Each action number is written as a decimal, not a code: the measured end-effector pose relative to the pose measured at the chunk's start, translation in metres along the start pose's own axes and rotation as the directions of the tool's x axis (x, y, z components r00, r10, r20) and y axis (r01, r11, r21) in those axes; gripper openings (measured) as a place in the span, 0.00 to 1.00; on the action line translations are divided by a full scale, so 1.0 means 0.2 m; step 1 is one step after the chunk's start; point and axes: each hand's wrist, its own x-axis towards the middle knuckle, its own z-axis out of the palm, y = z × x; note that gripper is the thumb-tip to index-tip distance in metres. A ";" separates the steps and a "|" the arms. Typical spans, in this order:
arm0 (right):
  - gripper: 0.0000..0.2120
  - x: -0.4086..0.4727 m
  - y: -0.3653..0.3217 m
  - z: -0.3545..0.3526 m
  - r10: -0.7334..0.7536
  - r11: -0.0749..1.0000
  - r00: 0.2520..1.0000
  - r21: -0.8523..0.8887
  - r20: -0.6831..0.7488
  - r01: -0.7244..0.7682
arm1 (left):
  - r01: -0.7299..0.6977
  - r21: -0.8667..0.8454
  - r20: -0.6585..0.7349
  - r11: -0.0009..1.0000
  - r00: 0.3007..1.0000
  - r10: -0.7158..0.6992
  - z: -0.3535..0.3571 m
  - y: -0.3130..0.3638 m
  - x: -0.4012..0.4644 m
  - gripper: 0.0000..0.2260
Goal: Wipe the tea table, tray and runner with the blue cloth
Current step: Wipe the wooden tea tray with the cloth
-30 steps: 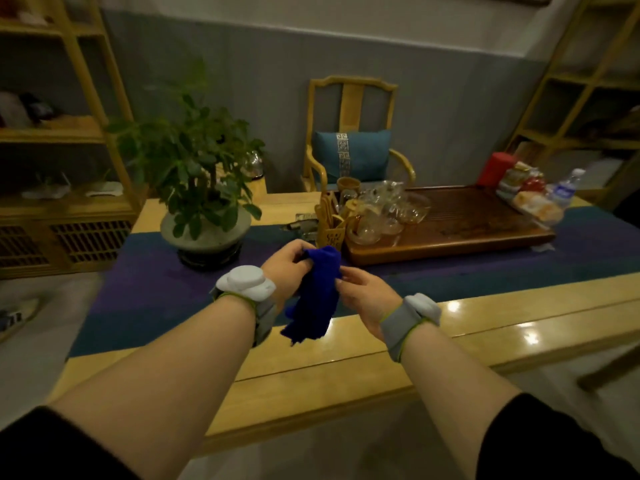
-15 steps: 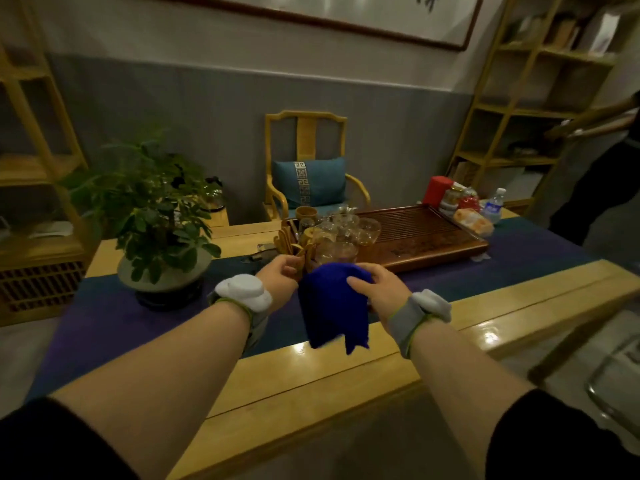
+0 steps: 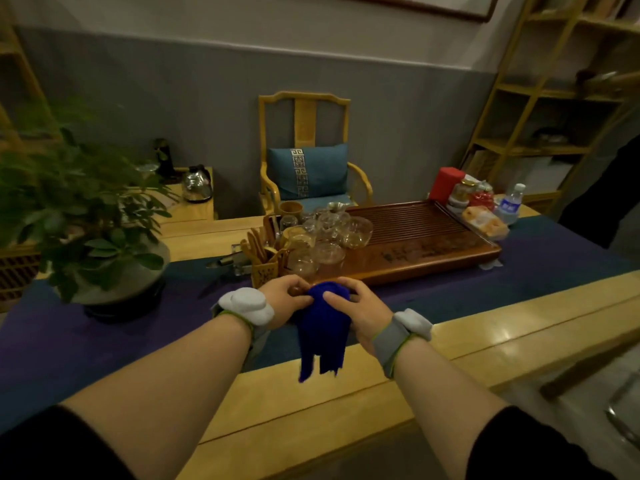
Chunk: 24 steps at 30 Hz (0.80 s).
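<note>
Blue cloth: our deep-blue soft cloth (image 3: 323,327) hangs at the centre of the frame, bunched at the top between our two hands, its loose ends dangling over the near yellow wooden table (image 3: 346,403).
Left hand: our left hand (image 3: 285,299) pinches the cloth's upper left edge with curled fingers.
Right hand: our right hand (image 3: 360,308) grips the upper right edge, thumb pressed on the fabric.
Why held so: we judge we are gathering or folding it into a pad before wiping; nothing looks wiped yet.
Long axis: it runs top to bottom in the frame, ragged ends pointing down toward us.
Runner: the long dark blue-purple fabric runner (image 3: 104,327) lies just beyond the cloth.
Tray: the brown slatted wooden tea tray (image 3: 426,237), centre right, carries clear glass cups (image 3: 325,233) crowded at its left end.
</note>
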 end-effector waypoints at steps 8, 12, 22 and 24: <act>0.21 0.37 0.06 -0.36 0.087 0.986 0.982 -0.155 0.168 -0.061 | 0.043 -0.349 -0.113 0.936 0.990 -0.087 0.25 0.13 0.38 0.07; 0.08 0.52 0.14 -0.46 0.012 0.964 0.994 -0.267 0.106 0.017 | 0.082 -0.321 -0.214 0.943 0.964 -0.157 0.32 0.00 0.52 0.09; 0.12 0.81 0.30 -0.46 -0.002 0.830 0.988 -0.551 0.154 0.088 | 0.433 -0.314 -0.211 0.845 0.835 -0.507 0.26 -0.53 0.69 0.06; 0.09 0.84 0.27 -0.44 -0.013 0.758 0.983 -0.638 0.186 0.131 | 0.451 -0.332 -0.212 0.828 0.820 -0.531 0.25 -0.56 0.71 0.06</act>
